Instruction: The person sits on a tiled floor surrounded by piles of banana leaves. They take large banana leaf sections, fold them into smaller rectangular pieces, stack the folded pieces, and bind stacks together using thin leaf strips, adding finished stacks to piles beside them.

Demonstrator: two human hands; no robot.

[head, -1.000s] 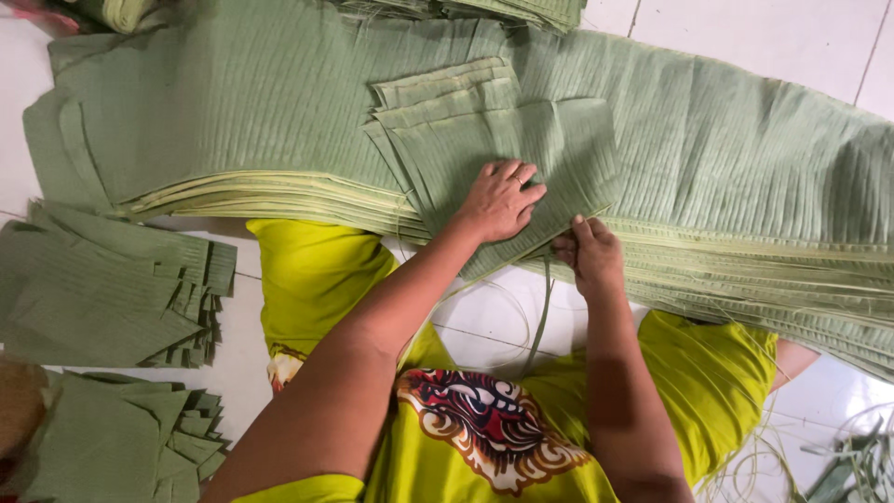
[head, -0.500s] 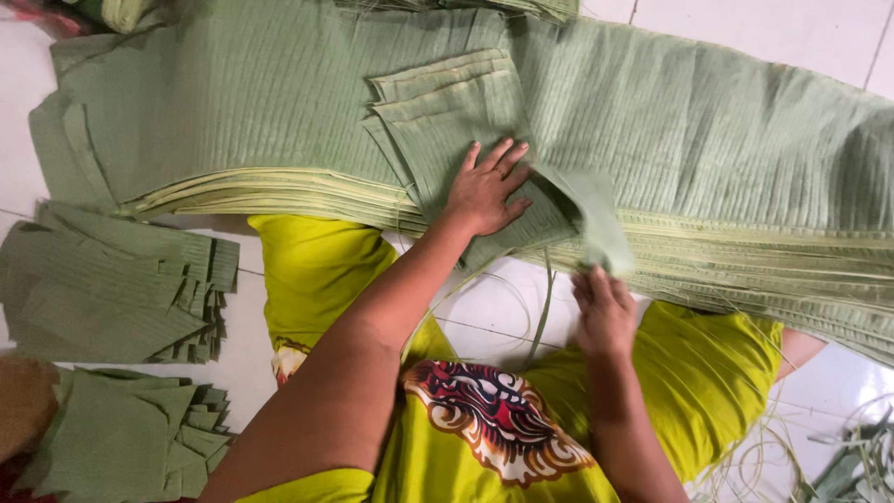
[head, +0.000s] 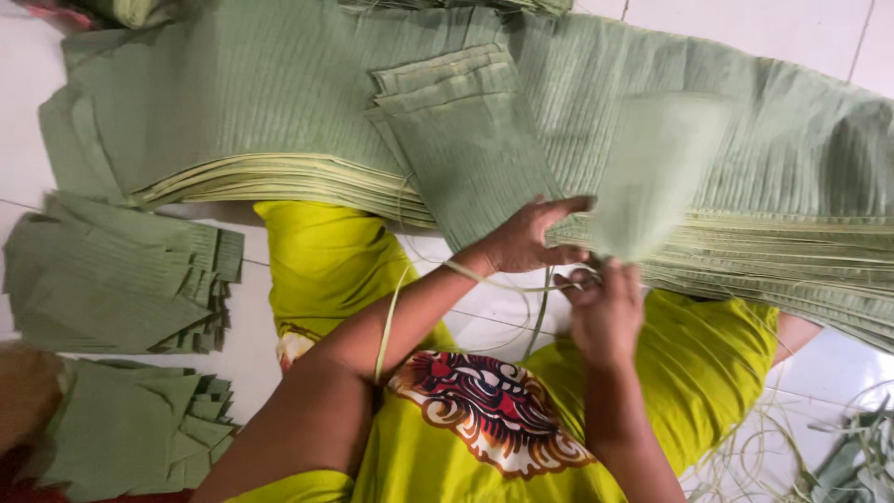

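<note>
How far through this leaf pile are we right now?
Done: two stacks of cut green leaf pieces lie on the white floor at left. In hand: the left hand and right hand lift one blurred green leaf piece. Left: the long thick pile of green leaf sheets looks largely uncut, with a few cut pieces on top.

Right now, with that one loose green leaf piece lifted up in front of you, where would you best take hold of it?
At its narrow lower end, coming from below. The leaf piece stands upright and blurred above the big leaf stack, widening upward, so its bottom tip is the easiest part to pinch. The right hand already meets it there, with the left hand close beside; the wide top would probably flop.
</note>
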